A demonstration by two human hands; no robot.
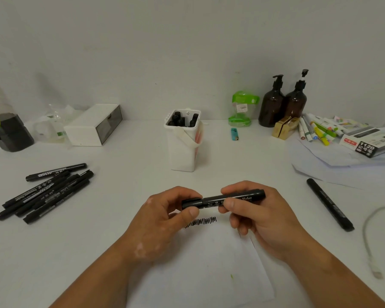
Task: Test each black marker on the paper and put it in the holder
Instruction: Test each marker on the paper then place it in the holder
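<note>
Head view, lower centre: left hand clamped on cap end of black marker, right hand clamped on barrel, above scribbled paper.

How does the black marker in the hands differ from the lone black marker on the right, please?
The held black marker is gripped by left hand and right hand, level above the paper; the lone black marker lies untouched, slanted, on the table. Both are black.

You have one wide-angle view, taken from your head. It looks forward and down across the white table to the wall behind. Your left hand and right hand sit close, low at centre.
</note>
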